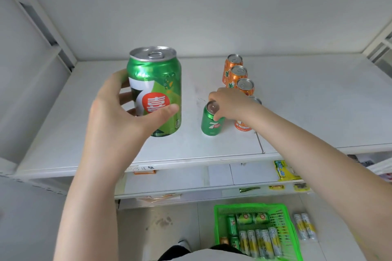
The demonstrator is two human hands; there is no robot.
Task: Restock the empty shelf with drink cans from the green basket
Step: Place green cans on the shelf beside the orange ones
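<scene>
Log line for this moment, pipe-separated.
left hand grips raised green can | right hand holds second green can upright on shelf, beside orange cans | green basket holds more cans

Bright even light, soft shadows, wide-angle bowing, blurred edges

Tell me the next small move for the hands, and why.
Probably lift the right hand off the standing green can: it looks upright on the shelf, beside the row of orange cans. That frees room for the left hand to set down the other green can it grips in the air.
</scene>
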